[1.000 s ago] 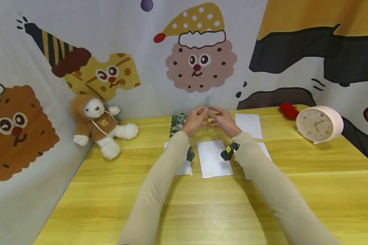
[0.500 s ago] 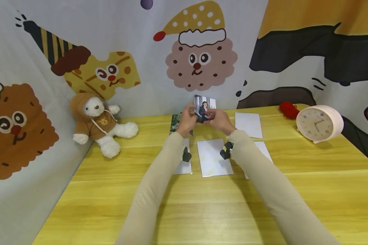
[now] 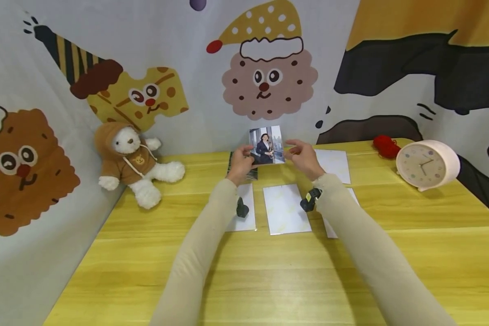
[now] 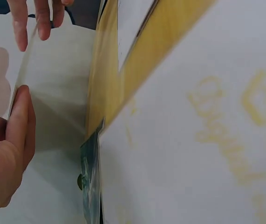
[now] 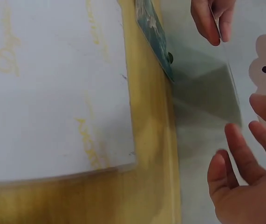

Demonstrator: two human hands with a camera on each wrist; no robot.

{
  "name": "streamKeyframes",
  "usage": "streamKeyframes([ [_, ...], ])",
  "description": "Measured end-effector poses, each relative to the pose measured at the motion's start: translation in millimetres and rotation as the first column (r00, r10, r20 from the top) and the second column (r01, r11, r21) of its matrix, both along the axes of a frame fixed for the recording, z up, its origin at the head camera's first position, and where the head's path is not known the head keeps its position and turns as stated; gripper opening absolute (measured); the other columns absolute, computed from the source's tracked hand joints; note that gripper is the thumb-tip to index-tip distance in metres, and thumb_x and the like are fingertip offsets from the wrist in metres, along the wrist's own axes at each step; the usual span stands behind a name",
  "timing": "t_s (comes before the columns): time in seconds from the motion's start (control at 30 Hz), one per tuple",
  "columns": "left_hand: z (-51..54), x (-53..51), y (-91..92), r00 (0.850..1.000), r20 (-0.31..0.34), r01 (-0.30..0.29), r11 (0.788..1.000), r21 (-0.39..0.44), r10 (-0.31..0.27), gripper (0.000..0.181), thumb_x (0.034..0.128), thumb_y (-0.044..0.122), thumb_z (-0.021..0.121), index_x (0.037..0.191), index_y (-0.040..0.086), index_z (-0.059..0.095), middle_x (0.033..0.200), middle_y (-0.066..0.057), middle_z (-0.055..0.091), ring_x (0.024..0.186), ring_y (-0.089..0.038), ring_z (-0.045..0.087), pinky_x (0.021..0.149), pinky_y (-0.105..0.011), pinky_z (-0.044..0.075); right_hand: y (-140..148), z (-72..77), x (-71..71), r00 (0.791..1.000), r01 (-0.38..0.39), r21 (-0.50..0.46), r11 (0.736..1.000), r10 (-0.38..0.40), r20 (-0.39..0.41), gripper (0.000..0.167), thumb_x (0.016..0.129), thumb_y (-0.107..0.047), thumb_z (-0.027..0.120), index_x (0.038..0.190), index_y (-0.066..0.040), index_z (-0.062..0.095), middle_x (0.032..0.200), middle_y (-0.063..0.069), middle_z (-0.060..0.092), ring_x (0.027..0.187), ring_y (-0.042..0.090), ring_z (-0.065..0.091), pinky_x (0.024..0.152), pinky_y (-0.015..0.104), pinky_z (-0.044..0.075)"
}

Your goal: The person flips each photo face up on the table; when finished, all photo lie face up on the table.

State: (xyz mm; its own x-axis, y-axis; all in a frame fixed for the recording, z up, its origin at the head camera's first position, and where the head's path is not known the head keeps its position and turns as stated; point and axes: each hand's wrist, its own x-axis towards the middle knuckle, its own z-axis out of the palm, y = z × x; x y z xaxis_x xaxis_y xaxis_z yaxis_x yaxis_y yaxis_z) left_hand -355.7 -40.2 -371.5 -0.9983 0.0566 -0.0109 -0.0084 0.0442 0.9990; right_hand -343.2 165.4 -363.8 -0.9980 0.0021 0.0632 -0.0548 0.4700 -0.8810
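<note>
My left hand (image 3: 241,164) pinches the left edge of a photo print (image 3: 269,147), held upright with its picture toward me: a person in a dark suit before tall windows. In the left wrist view, that photo (image 4: 24,63) appears edge-on between thumb and fingers. Just off its right edge is my right hand (image 3: 303,159), its thumb and fingers spread and holding nothing. The right wrist view has a gap between the right hand (image 5: 251,182) and the photo. Below the left hand lies a dark green picture (image 3: 250,174), partly covered.
Several white cards lie face down on the wooden table, among them a middle card (image 3: 287,209) and a back right card (image 3: 333,164). A plush bear (image 3: 132,165) sits at left. A pink clock (image 3: 425,165) and red yarn (image 3: 386,147) stand at right, a printed curtain (image 3: 203,90) behind.
The photo, hidden by the hands at first, came up turned at an angle between both hands and now faces me. My right hand has let go and moved right; the left has shifted slightly left.
</note>
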Motion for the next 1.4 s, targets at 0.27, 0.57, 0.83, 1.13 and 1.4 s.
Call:
streamKeyframes([
  [0.27,1.8,1.2,2.9,0.998,-0.009,0.063,0.997,-0.044,-0.064,0.048,0.0971,-0.011,0.044,0.142,0.004,0.051,0.137,-0.018,0.045,0.108,-0.020,0.053,0.099,-0.037,0.057,3,-3.8,-0.3,1.000,-0.020,-0.054,0.998,0.020,0.009,0.050,0.097,-0.006,0.061,0.146,-0.013,0.053,0.113,0.014,0.061,0.101,0.025,0.057,0.082,0.029,0.048],
  [0.57,6.0,1.4,5.2,0.995,0.009,0.095,0.985,-0.144,-0.095,0.056,0.0965,-0.010,0.051,0.149,0.008,0.047,0.139,-0.020,0.046,0.099,-0.029,0.064,0.093,-0.042,0.059,8,-4.1,-2.5,1.000,0.000,-0.020,1.000,0.000,0.007,0.050,0.096,-0.004,0.062,0.144,-0.012,0.054,0.103,0.008,0.058,0.093,0.021,0.052,0.073,0.023,0.046],
  [0.83,-2.6,-4.0,3.3,0.997,-0.002,0.066,0.937,-0.344,-0.071,0.040,0.0937,-0.002,0.065,0.134,0.001,0.061,0.126,-0.018,0.062,0.109,-0.031,0.069,0.087,-0.034,0.061,11,-11.0,-3.6,0.999,-0.007,0.062,0.998,0.004,0.050,0.050,0.094,-0.006,0.063,0.144,-0.009,0.055,0.106,0.012,0.060,0.091,0.022,0.055,0.070,0.023,0.047],
  [1.13,-4.2,-2.0,9.8,0.996,-0.015,0.061,0.785,-0.616,-0.089,0.026,0.0860,0.008,0.076,0.112,0.006,0.072,0.116,-0.011,0.067,0.104,-0.025,0.066,0.091,-0.037,0.057,16,-15.7,-5.7,0.989,-0.030,0.169,0.985,0.005,0.147,0.050,0.094,-0.007,0.063,0.144,-0.005,0.053,0.126,0.021,0.059,0.105,0.030,0.057,0.085,0.034,0.051],
  [1.4,-4.0,1.9,11.7,0.988,-0.039,0.071,0.673,-0.736,-0.147,0.025,0.0821,0.008,0.078,0.106,0.006,0.073,0.109,-0.010,0.070,0.098,-0.025,0.065,0.089,-0.037,0.057,11,-21.1,-7.2,0.985,-0.083,0.274,0.958,0.037,0.168,0.050,0.094,-0.008,0.062,0.143,-0.002,0.052,0.123,0.021,0.062,0.100,0.028,0.058,0.078,0.031,0.050],
])
